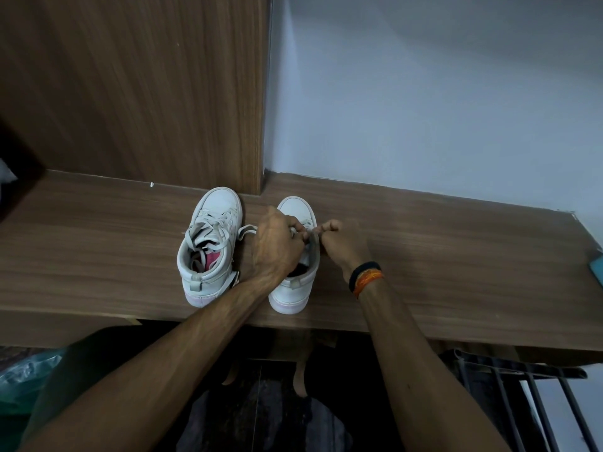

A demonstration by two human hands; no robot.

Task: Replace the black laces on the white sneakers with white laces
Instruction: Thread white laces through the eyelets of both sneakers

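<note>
Both hands (277,246) (339,244) pinch laces over right sneaker (295,288).

No legible text, label, brand or number anywhere (sneakers (208,246) show plain white).

Wood-grain bench (440,243) ran across the frame, with a matching wooden panel (137,86) standing upright at its back left and a pale wall (440,93) behind on the right. Teal object (597,267) sat at the bench's far right edge, mostly cut off. Below: dark metal rack (522,402) on the right, crumpled plastic bag (23,376) on the left.
</note>
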